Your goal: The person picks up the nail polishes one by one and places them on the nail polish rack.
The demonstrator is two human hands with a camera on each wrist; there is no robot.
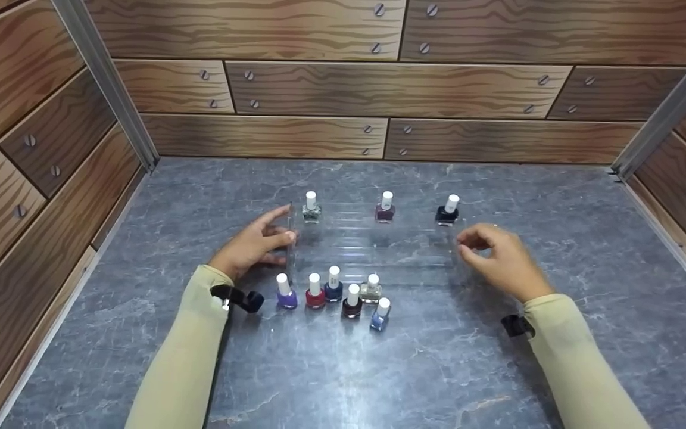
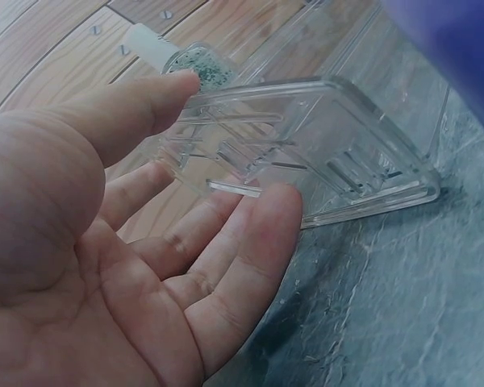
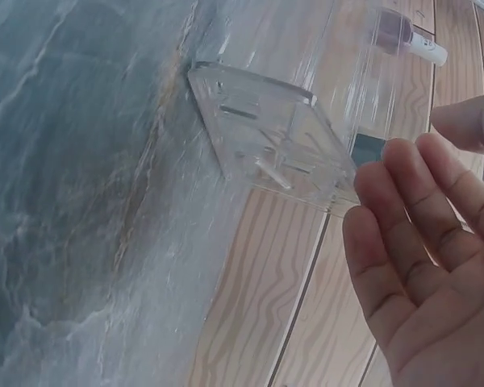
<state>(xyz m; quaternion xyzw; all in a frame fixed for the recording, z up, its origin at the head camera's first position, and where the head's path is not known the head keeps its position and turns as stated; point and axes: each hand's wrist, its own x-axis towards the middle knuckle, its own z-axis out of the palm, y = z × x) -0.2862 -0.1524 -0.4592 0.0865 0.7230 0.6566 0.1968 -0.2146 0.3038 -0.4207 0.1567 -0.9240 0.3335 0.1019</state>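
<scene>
A clear, stepped plastic rack [image 1: 373, 256] stands on the table between both hands. On its rear step are a green-glitter nail polish bottle [image 1: 311, 213], a mauve one [image 1: 384, 211] and a black one [image 1: 447, 213]. My left hand [image 1: 253, 243] is at the rack's left end panel [image 2: 363, 153], fingers spread and thumb by the upper edge; whether it presses the panel is hard to tell. At the right end, my right hand [image 1: 501, 262] has loosely bent fingers beside the end panel [image 3: 266, 137], holding nothing.
In front of the rack stand several white-capped polish bottles: purple [image 1: 287, 298], red [image 1: 315, 297], dark blue [image 1: 333, 290], dark maroon [image 1: 352, 307], pale glitter [image 1: 371, 292] and light blue [image 1: 380, 320]. Wood-patterned walls [image 1: 307, 138] enclose the grey marbled table [image 1: 438, 369].
</scene>
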